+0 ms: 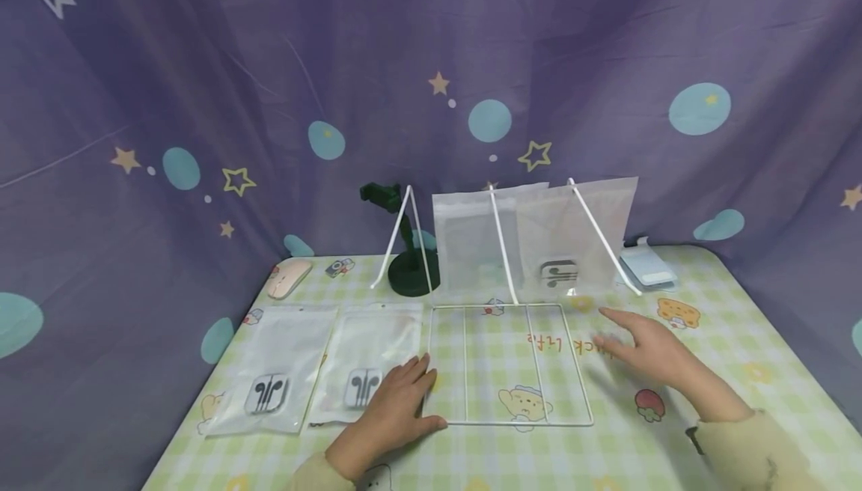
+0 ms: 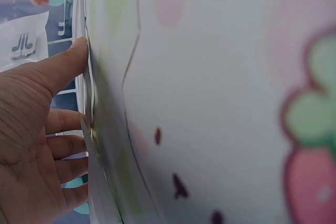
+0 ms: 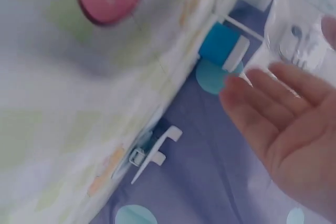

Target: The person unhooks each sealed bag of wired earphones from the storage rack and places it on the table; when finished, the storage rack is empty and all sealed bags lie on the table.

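A white wire rack (image 1: 518,424) stands on the table, with two zip bags hanging at its prongs: a left hanging bag (image 1: 465,240) and a right hanging bag (image 1: 555,225) that shows an earphone case (image 1: 559,274). My left hand (image 1: 393,409) rests fingers spread by the rack's front left corner, over the edge of a flat zip bag (image 1: 384,330). Its fingers (image 2: 68,145) are straight at the tabletop in the left wrist view. Right of the rack, my right hand (image 1: 653,349) hovers above the cloth with nothing in it, fingers extended (image 3: 273,98).
Another zip bag (image 1: 292,334) with an earphone case (image 1: 267,394) lies at the far left. Behind stand a dark green stand (image 1: 412,274) and, at the back right, a pale blue folding holder (image 1: 646,266). A pink mouse (image 1: 289,279) sits at the back left corner.
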`<control>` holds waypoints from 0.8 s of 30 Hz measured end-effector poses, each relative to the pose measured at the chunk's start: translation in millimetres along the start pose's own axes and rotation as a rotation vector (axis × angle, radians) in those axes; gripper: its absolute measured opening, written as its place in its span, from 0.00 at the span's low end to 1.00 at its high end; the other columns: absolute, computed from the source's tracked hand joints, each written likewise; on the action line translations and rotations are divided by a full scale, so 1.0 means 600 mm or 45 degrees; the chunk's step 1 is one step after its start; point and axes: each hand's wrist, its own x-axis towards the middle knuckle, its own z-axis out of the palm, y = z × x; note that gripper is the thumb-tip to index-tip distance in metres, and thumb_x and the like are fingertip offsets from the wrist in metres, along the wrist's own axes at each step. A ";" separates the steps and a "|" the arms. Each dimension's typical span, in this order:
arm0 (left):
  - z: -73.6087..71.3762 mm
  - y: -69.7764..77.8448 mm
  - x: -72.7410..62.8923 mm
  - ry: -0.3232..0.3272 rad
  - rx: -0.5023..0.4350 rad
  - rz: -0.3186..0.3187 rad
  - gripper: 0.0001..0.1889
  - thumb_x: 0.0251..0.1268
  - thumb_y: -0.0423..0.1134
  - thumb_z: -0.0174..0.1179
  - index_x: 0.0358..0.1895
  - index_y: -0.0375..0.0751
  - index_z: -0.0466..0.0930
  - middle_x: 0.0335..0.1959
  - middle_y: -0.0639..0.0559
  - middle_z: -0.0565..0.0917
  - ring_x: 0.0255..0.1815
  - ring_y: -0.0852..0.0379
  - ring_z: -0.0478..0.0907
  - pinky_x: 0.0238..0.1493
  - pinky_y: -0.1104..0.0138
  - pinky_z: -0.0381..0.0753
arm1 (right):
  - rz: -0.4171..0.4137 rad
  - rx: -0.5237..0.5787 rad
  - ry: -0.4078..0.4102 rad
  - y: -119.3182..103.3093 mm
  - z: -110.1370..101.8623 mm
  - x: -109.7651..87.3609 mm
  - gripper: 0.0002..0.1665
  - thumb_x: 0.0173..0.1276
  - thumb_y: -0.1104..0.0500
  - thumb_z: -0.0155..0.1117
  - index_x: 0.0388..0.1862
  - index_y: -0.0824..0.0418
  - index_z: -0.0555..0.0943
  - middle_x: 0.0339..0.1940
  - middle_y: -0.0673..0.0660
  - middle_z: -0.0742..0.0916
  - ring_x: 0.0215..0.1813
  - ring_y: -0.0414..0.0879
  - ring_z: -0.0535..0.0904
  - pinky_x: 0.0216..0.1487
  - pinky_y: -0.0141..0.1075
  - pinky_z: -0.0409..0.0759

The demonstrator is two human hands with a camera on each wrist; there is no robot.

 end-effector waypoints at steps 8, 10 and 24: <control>0.000 0.001 0.000 0.024 0.003 -0.003 0.41 0.54 0.64 0.66 0.64 0.36 0.74 0.71 0.39 0.67 0.70 0.39 0.63 0.66 0.46 0.65 | 0.105 0.253 0.346 0.002 -0.047 0.032 0.34 0.73 0.53 0.60 0.71 0.68 0.65 0.66 0.76 0.70 0.61 0.74 0.70 0.55 0.63 0.72; 0.001 0.001 0.000 0.032 0.006 0.000 0.41 0.54 0.64 0.66 0.64 0.37 0.74 0.70 0.39 0.67 0.70 0.39 0.63 0.66 0.46 0.65 | 0.106 0.390 0.390 0.004 -0.056 0.045 0.35 0.74 0.55 0.58 0.73 0.68 0.62 0.69 0.75 0.68 0.66 0.72 0.65 0.61 0.59 0.69; -0.002 0.003 -0.001 0.034 0.002 -0.011 0.41 0.53 0.64 0.67 0.63 0.37 0.75 0.70 0.39 0.68 0.70 0.39 0.64 0.65 0.47 0.66 | 0.196 0.749 0.317 0.013 -0.078 0.118 0.43 0.77 0.53 0.51 0.78 0.67 0.43 0.73 0.76 0.60 0.71 0.71 0.57 0.66 0.61 0.61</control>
